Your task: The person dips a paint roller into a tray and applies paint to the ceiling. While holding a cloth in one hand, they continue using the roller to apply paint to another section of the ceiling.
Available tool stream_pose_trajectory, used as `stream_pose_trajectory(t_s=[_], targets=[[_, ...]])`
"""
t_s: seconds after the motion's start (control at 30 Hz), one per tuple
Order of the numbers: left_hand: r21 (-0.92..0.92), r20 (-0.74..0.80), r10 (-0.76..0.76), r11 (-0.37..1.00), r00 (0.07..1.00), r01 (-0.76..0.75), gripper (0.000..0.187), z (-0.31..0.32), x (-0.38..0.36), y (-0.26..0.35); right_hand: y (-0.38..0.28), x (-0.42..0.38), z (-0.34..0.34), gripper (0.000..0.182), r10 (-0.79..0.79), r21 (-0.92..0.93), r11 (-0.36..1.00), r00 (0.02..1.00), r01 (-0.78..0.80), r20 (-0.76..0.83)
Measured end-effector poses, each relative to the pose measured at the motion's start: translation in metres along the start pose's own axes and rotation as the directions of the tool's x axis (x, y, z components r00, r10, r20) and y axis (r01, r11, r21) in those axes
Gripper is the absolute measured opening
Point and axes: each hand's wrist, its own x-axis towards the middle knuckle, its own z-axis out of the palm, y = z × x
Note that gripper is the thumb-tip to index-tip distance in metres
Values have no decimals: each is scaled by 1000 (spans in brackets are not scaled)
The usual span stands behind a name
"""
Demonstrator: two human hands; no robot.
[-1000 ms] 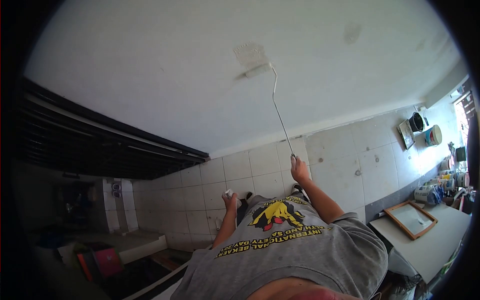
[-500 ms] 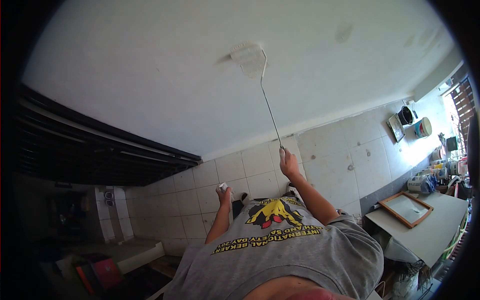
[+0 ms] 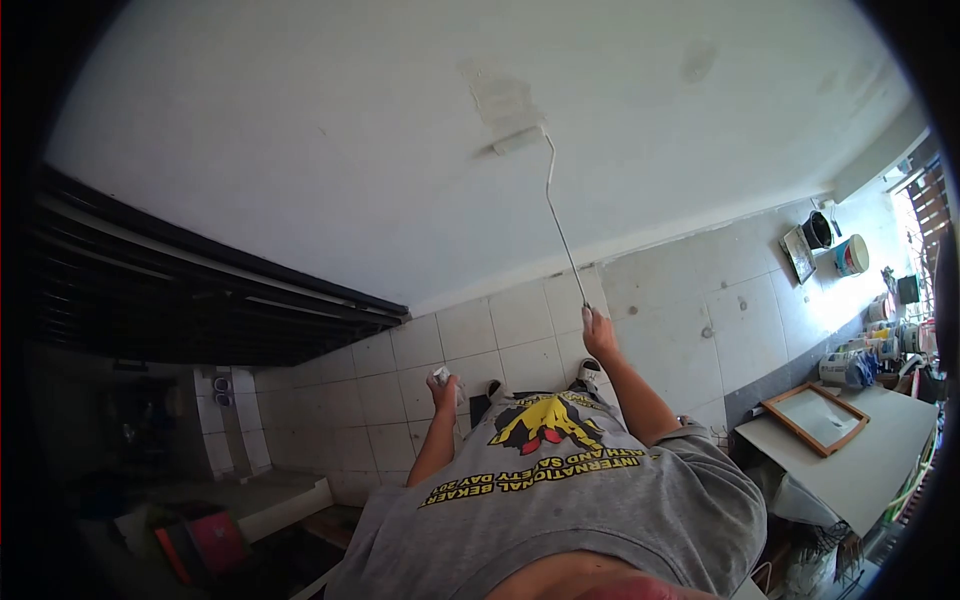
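My right hand [image 3: 600, 333] is wrapped round the handle of a long-framed paint roller [image 3: 558, 210]. Its roller sleeve [image 3: 519, 139] rests against the white wall [image 3: 330, 200], at the lower edge of a wet-looking grey patch [image 3: 500, 98]. Lower and to the left, my left hand [image 3: 442, 384] is closed on a small crumpled whitish thing, perhaps cloth or paper; its kind I cannot make out. That hand hangs in front of my body, apart from the roller.
A black slatted gate or rack [image 3: 200, 280] stands along the left. On the tiled floor [image 3: 520, 325] to the right are a paint tray [image 3: 798, 253], a black bucket [image 3: 817, 230] and a white bucket [image 3: 852, 255]. A wooden frame [image 3: 817, 418] lies on a white table [image 3: 890, 440].
The roller sleeve has moved down and slightly right on the wall, leaving the grey patch above it. My right hand has shifted right and a little lower. My left hand has hardly moved.
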Motion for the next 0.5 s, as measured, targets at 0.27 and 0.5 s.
stream_pose_trajectory(t_s=[0.27, 0.5], targets=[[8, 52, -20, 1000, 998, 19, 73, 1, -21, 15, -1, -13, -11, 35, -14, -16, 1000, 1000, 14, -9], [-21, 78, 48, 999, 996, -47, 71, 19, -11, 19, -68, 18, -13, 37, -100, 126, 986, 992, 108, -72]])
